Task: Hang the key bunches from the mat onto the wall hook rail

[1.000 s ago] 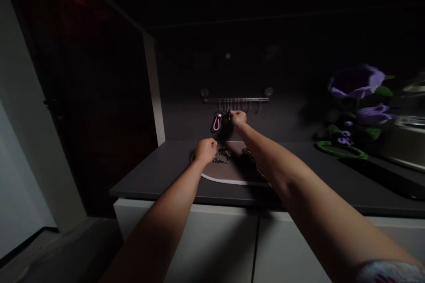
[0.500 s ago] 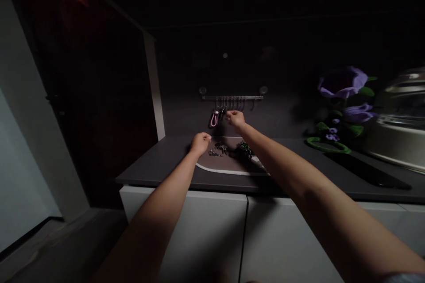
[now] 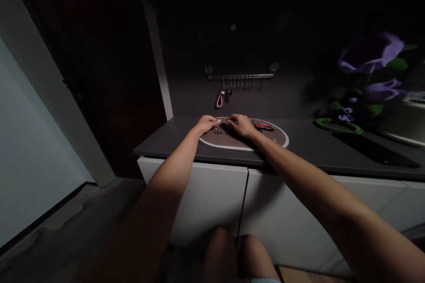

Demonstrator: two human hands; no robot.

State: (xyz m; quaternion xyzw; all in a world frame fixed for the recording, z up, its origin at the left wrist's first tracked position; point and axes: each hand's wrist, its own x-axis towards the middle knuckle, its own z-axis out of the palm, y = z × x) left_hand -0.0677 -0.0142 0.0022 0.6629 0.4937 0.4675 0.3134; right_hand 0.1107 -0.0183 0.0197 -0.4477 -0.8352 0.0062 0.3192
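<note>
My left hand (image 3: 205, 124) is over the left part of an oval brown mat with a white rim (image 3: 226, 147), its fingers stretched toward a small heap of metal keys (image 3: 219, 131). My right hand (image 3: 242, 125) is low over the middle of the mat, fingertips pinched together by the keys. Whatever lies in that pinch is too dark and small to make out. Just right of this hand lies a red and black item (image 3: 264, 126). Above, a pink loop keychain (image 3: 220, 100) and a dark bunch of keys (image 3: 228, 93) hang from hooks.
A clear rail (image 3: 241, 76) with several hooks is fixed to the dark wall. Purple flowers with a green ring base (image 3: 338, 126) stand right, beside a flat black object (image 3: 375, 150) and a large metallic vessel (image 3: 407, 119). White cabinet doors (image 3: 212, 199) are below the dark counter (image 3: 159, 141).
My right hand has come down from the hanging keys to the mat. My left hand has moved slightly inward, closer to it. The view has tilted down, and my knees now show.
</note>
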